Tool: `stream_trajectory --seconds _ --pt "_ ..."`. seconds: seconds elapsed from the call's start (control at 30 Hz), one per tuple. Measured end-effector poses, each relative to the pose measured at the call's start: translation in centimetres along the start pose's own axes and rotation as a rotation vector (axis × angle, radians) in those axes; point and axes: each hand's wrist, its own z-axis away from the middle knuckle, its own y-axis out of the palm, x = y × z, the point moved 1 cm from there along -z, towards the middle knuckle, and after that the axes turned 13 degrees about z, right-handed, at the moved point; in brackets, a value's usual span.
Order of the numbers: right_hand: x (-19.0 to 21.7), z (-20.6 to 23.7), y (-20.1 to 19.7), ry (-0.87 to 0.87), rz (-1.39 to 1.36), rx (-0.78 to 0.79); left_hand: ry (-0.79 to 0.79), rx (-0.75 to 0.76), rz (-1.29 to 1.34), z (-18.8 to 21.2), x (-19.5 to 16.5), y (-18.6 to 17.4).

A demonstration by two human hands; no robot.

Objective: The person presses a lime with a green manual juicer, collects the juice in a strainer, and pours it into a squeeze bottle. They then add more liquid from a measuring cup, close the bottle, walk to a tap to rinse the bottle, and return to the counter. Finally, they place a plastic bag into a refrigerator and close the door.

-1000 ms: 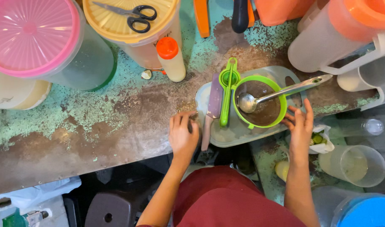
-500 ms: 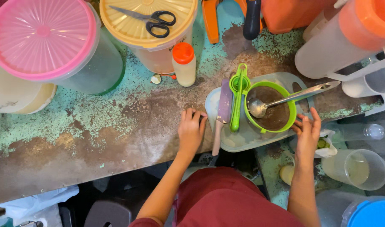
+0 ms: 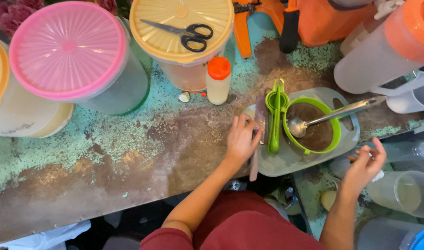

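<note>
Left hand [image 3: 241, 139], earlier flat on worn counter short of board, now on left edge of grey plastic cutting board [image 3: 309, 159], fingers curled loosely onto flat steel knife [image 3: 258, 134] at centre frame; whether gripped, cannot tell. Right hand [image 3: 365, 163], earlier at board's right edge, now off it, lower right, fingers half-spread, empty, beside clear plastic cup [image 3: 402, 192]. On board: green strainer bowl [image 3: 314, 126] with steel spoon [image 3: 332, 115], green citrus squeezer [image 3: 275, 115] beside knife. Orange-capped squeeze bottle [image 3: 218, 81] above.
</note>
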Motion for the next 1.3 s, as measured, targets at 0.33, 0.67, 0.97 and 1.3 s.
stream_trajectory --seconds 0.33,0.67,0.97,1.3 --pt "11.2 3.8 3.3 -0.269 0.087 -0.087 -0.148 -0.286 -0.056 -1.3 2.4 -7.1" --pt "21.3 11.6 14.3 -0.55 -0.048 0.557 -0.328 -0.368 -0.38 -3.7 10.9 -10.4" --pt "21.0 12.3 17.2 -0.5 -0.025 0.693 -0.273 -0.426 -0.269 -4.0 12.8 -9.6" --pt "17.8 10.7 32.2 -0.792 0.705 0.803 -0.286 -0.581 -0.044 -3.5 10.4 -13.6"
